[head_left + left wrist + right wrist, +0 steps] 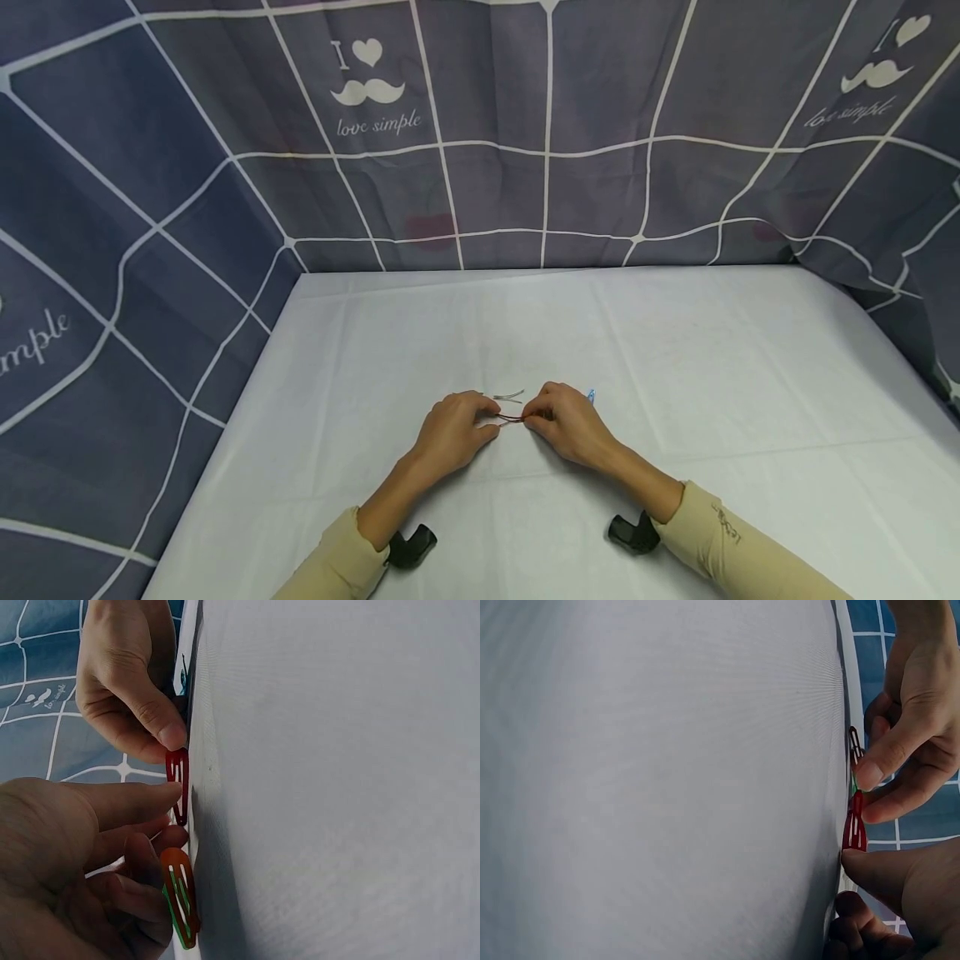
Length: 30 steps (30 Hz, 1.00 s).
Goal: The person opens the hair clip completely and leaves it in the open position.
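A red snap hair clip [512, 418] spans the gap between the two hands. My right hand [567, 422] pinches one end of it between thumb and fingertip. At the clip's other end are the thumb and forefinger of my left hand [453, 437], holding it with the fingertips slightly apart. In the right wrist view the red clip [855, 832] shows its slots. Beside my left hand, in the left wrist view, an orange hair clip [178, 900] overlaps a green hair clip [171, 904]; whether the fingers touch them I cannot tell.
Thin silvery clip edges [508, 396] lie just beyond the hands. A blue piece [591, 396] shows behind the right hand. A white cloth [675, 350] covers the table, and dark checked curtains [487, 192] stand along its back and sides.
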Each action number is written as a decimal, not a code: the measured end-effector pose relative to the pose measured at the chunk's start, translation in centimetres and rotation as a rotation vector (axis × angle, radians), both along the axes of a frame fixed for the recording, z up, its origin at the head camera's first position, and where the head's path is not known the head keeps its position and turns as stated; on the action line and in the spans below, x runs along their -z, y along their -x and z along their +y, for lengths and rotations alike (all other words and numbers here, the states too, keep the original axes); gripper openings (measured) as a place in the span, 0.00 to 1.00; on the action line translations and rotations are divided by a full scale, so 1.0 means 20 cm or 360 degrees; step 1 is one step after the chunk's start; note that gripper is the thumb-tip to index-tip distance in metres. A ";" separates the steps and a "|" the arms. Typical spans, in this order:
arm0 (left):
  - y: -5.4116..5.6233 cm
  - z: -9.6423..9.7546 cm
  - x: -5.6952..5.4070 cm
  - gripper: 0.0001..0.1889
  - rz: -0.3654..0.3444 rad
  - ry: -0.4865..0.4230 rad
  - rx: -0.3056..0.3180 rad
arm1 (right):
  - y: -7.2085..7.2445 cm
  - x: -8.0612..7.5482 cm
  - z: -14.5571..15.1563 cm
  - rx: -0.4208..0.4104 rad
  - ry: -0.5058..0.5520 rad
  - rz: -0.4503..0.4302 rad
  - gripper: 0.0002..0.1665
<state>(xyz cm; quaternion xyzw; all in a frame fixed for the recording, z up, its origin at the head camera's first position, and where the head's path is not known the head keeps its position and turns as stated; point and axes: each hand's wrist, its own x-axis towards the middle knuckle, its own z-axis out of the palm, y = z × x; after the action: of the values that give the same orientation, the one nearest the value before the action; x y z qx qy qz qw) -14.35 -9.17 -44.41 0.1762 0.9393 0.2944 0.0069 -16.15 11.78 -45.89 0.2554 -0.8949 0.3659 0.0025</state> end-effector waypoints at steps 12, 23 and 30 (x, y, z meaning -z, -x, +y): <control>-0.01 0.00 0.00 0.10 -0.0008 -0.0040 -0.0019 | 0.00 0.00 0.00 0.0016 -0.0010 -0.0019 0.04; -0.01 0.01 -0.03 0.13 0.0014 -0.0048 -0.0063 | -0.01 0.00 0.00 0.0032 0.0037 0.0006 0.07; -0.04 0.06 -0.07 0.11 0.0019 -0.0164 -0.0014 | -0.02 -0.04 0.02 0.0014 0.0081 -0.0055 0.07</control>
<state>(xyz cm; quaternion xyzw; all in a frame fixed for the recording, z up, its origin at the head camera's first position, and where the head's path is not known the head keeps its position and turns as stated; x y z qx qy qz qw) -13.50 -8.07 -43.05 0.1738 0.9237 0.3414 -0.0092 -15.70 12.23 -45.10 0.2448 -0.8864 0.3928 -0.0048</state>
